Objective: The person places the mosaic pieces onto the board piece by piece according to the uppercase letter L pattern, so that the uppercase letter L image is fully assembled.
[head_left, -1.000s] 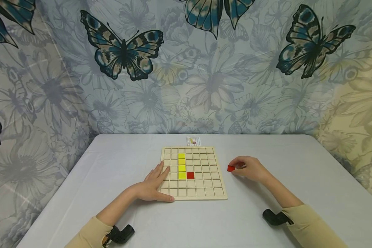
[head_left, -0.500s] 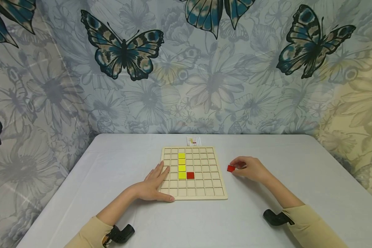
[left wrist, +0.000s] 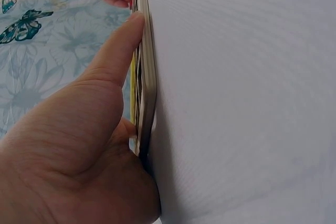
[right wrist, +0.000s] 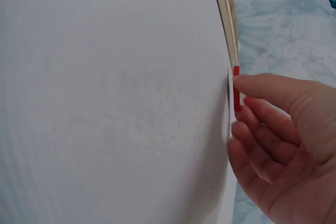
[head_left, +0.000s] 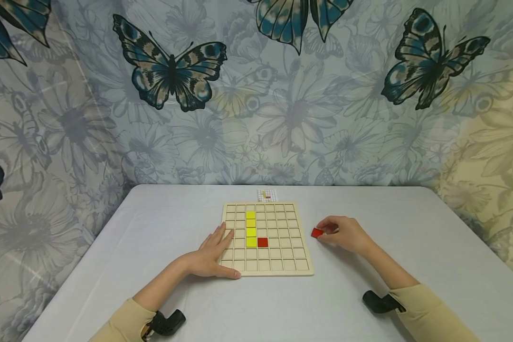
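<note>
A wooden grid board (head_left: 282, 261) lies flat on the white table. Four-square yellow tiles (head_left: 251, 232) form a column in its cells, and a red tile (head_left: 262, 242) sits right of the lowest one. My left hand (head_left: 209, 254) rests on the board's left edge, fingers spread and straight, thumb at the front left edge. To the right of the board, my right hand (head_left: 344, 232) pinches a second red square tile (head_left: 317, 232) between thumb and fingers. In the right wrist view that tile (right wrist: 236, 98) shows edge-on, just above the tablecloth.
A small card (head_left: 267, 195) printed with a coloured grid lies behind the board. The white tablecloth (head_left: 175, 209) spreads around it, with a butterfly-patterned backdrop (head_left: 290, 109) behind. Black wrist cameras (head_left: 168, 323) stick out from both sleeves.
The red tile in my right hand has turned slightly and shifted a little left, toward the board. My left hand and the board have stayed in place.
</note>
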`<state>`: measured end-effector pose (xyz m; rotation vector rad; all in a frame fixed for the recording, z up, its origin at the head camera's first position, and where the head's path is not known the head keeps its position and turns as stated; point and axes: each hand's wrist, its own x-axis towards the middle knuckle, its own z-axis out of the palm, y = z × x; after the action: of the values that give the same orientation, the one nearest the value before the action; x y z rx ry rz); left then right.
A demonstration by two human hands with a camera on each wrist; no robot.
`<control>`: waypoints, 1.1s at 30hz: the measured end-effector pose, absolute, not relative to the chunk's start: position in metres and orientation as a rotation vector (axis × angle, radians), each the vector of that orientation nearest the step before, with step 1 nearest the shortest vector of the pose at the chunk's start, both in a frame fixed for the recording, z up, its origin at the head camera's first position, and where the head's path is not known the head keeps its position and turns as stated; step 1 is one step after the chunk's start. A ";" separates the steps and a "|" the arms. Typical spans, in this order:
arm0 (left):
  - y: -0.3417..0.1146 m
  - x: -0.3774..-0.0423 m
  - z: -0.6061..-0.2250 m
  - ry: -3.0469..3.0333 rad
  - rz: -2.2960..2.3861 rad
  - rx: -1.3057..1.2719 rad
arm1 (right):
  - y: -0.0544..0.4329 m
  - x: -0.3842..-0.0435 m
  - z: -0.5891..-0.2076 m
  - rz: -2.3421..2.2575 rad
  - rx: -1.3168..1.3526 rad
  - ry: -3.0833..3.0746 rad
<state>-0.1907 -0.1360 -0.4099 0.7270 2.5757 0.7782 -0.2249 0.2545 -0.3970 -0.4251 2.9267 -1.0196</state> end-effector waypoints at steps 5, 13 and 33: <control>-0.136 -0.190 -0.410 2.577 0.778 0.735 | 0.249 -0.222 -0.395 -1.108 -0.424 2.882; -0.135 -0.190 -0.409 2.575 0.778 0.738 | 0.229 -0.218 -0.393 -1.164 -0.460 2.820; -0.134 -0.191 -0.409 2.576 0.786 0.737 | 0.181 -0.219 -0.396 -1.095 -0.751 2.746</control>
<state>-0.1914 -0.1336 -0.4095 0.7368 2.5764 0.7862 -0.2185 0.1808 -0.3960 -0.7507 2.7463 -1.0950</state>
